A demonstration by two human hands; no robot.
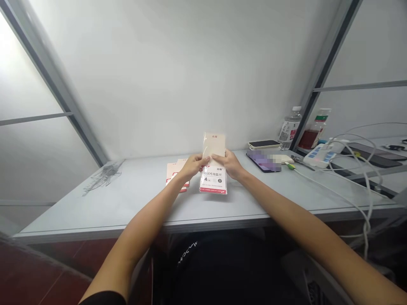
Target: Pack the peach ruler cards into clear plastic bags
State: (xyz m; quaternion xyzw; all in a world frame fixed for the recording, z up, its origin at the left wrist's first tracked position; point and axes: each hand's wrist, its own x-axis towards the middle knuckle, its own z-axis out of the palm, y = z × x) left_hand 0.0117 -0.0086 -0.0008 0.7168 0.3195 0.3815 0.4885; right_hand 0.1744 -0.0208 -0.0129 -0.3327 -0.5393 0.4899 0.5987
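Left hand and right hand both closed on sides of ruler-set packet, gripping it upright, lower end near desktop. Two similar packets lie overlapping just left, under left wrist: one packet up, two lying down. Grey desk beneath. Farther right: phone, blurred tablet, water bottle. Power strip at right, white cables trailing near edge.
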